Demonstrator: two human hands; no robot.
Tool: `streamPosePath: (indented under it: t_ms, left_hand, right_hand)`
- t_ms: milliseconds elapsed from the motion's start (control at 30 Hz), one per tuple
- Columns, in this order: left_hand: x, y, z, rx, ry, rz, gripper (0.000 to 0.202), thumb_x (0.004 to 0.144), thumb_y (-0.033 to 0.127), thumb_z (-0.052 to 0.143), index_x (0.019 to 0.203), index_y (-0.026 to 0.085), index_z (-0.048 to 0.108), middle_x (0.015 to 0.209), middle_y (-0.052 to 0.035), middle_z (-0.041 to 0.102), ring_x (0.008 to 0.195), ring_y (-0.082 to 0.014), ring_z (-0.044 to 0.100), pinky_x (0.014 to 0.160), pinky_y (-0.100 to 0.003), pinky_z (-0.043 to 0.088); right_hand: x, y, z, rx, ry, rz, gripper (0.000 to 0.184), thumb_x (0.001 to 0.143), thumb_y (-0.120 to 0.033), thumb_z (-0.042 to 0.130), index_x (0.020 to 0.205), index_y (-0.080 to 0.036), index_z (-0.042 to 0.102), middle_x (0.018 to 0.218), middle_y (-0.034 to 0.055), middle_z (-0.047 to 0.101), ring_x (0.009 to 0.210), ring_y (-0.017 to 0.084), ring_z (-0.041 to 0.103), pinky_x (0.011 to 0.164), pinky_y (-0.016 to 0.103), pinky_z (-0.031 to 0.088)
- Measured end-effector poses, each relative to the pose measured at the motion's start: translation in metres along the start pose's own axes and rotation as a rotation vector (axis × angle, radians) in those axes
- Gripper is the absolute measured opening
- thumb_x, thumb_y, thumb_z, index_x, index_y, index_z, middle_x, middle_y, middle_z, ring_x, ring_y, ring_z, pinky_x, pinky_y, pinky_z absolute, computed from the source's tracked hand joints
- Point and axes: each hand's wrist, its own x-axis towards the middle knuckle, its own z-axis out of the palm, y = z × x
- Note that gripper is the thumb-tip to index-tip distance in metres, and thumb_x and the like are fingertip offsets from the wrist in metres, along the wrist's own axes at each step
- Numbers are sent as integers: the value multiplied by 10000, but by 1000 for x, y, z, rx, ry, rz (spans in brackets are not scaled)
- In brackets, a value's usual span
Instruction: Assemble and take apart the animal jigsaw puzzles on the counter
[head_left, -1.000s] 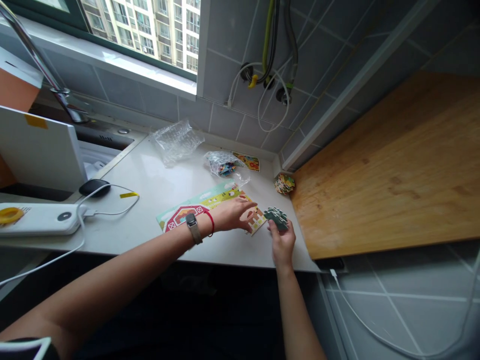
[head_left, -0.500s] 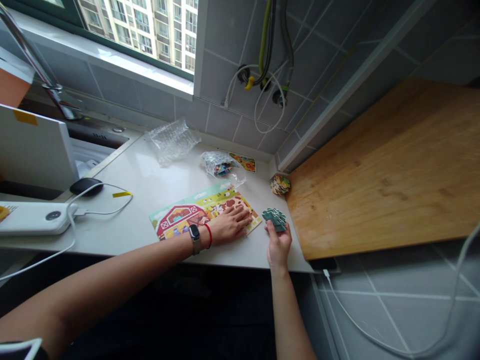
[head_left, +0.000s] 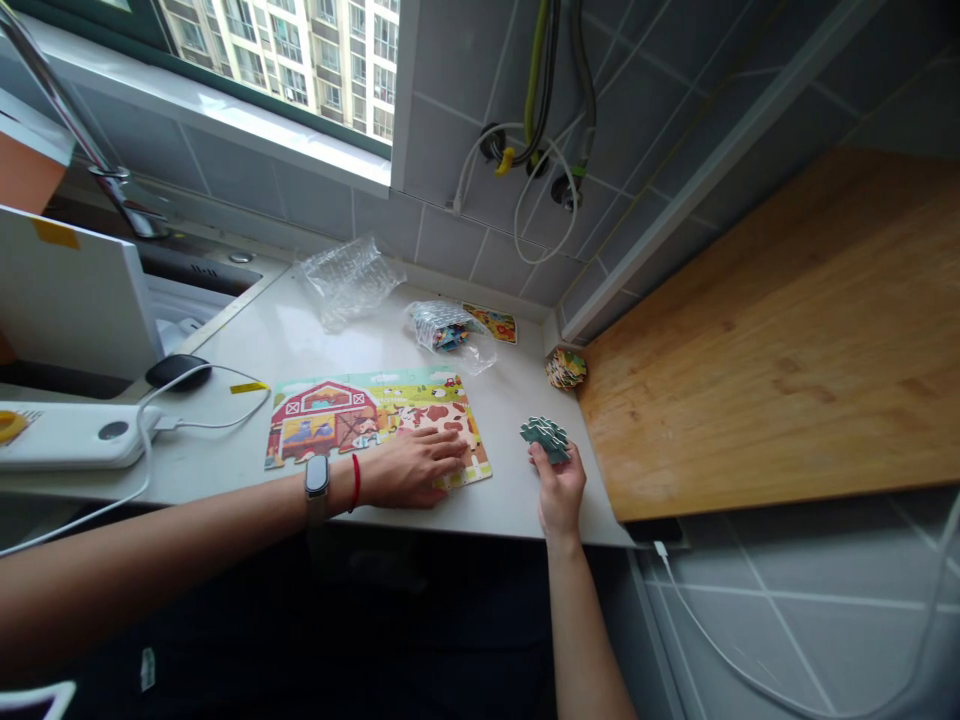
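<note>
A farm-scene jigsaw puzzle (head_left: 330,400) with a red barn and a spotted cow lies on the white counter. My left hand (head_left: 424,465) rests flat on its lower right part, fingers stretched out, hiding some of the picture. To the right, my right hand (head_left: 559,485) grips a stack of puzzle pieces (head_left: 545,437), their green backs up, just over the counter. Beyond that hand, a pile of colourful puzzle pieces (head_left: 565,369) sits against the wooden board. Behind the puzzle, a clear plastic bag (head_left: 450,330) holds more pieces.
Crumpled bubble wrap (head_left: 351,280) and a small picture card (head_left: 491,322) lie toward the wall. At left are a power strip (head_left: 75,437), a black mouse (head_left: 178,371) and a looping white cable (head_left: 217,424). A large wooden board (head_left: 787,340) borders the right side.
The puzzle has slid left and turned straighter to the counter's front edge, with my left hand moving along on it. My right hand stays almost in place with its stack.
</note>
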Motion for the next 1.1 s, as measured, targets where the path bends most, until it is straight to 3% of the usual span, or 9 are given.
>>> streamPosePath:
  t_ms: [200,300,433,567,667,867,967,1100]
  left_hand:
    - [-25,23,1,110,71,-66,367,956,140,589,1316,177,649,1416,-163,671,1338,-317,613,1119,-449,479]
    - [-37,21,-2,134,102,-49,383,1003,122,502,1370,142,612,1370,-163,701,1260,-280,668,1013,-388,542]
    - [-40,15,-5,144,145,-124,414,1026,115,469,1424,147,579,1325,-138,731,1181,-248,709,925,-350,575]
    - [-32,12,4,120,180,-198,367,1038,252,576,1392,164,621,1315,-135,738,1253,-288,677,1005,-409,554]
    - [-28,8,12,51,182,-234,444,1010,325,651,1425,172,612,1390,-146,700,1382,-311,594,1093,-441,510]
    - [-31,2,11,-40,119,-71,508,1022,54,440,1500,179,560,1443,-102,672,1381,-240,606,1169,-412,478]
    - [-35,6,10,-44,192,-80,548,994,13,401,1498,159,560,1460,-124,654,1370,-241,617,1158,-416,504]
    - [-40,8,14,-46,272,-105,526,966,-7,424,1422,164,620,1339,-126,734,1234,-214,711,1073,-348,576]
  right_hand:
    - [-2,-4,3,-30,-10,-6,394,775,-438,859,1011,-189,666,968,58,762,817,191,705,787,349,592]
    - [-1,-5,4,-52,-27,-21,403,763,-427,866,1017,-185,666,974,63,765,837,198,709,807,360,590]
    - [-1,-6,5,-86,-66,-36,406,752,-408,873,1019,-184,667,952,59,767,854,204,711,819,361,583]
    - [-1,-5,6,-117,-85,-56,393,761,-406,864,1022,-184,673,960,66,768,855,206,711,813,358,582]
    - [-1,-4,6,-129,-92,-71,388,767,-408,858,1026,-185,674,960,66,768,857,208,711,810,355,582]
    - [-2,-3,6,-145,-119,-65,387,781,-402,851,1047,-185,672,971,66,765,862,199,703,809,339,575]
    - [-2,-3,6,-147,-126,-62,381,790,-404,845,1047,-185,670,985,68,764,879,200,704,825,340,573]
    - [-2,-3,7,-157,-131,-61,382,789,-414,844,1041,-185,671,974,67,767,866,203,706,810,339,576]
